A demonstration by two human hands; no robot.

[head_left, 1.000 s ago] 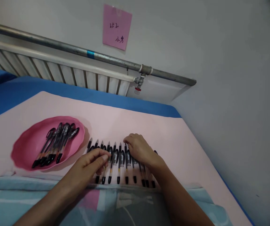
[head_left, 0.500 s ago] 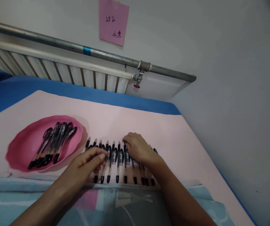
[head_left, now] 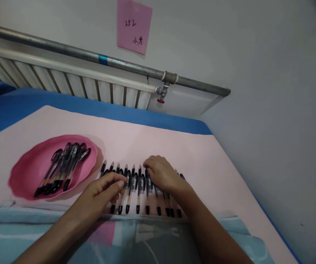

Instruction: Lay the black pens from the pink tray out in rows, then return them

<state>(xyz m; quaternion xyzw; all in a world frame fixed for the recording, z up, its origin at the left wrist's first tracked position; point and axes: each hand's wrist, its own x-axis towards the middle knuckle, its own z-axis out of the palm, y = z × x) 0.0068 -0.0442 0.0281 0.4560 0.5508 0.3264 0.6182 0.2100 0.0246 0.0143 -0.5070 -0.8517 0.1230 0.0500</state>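
Note:
A row of several black pens (head_left: 138, 189) lies side by side on a pink sheet (head_left: 152, 146), caps pointing away from me. My left hand (head_left: 102, 190) rests over the left end of the row, fingers pressed together on a pen there. My right hand (head_left: 162, 174) lies curled over the right part of the row, knuckles up, fingertips hidden against the pens. To the left, a pink dish (head_left: 22, 176) holds several more black pens (head_left: 64, 167).
A light blue patterned cloth (head_left: 36, 234) covers the near edge. Blue fabric (head_left: 64, 106) borders the pink sheet at the back. Behind it run a white radiator (head_left: 64, 82) and a metal pipe (head_left: 119, 64). A pink note (head_left: 134, 25) hangs on the grey wall.
Both hands have stayed on the pen row almost unmoved. The view shifted slightly, so everything sits a little lower and further left than one second ago.

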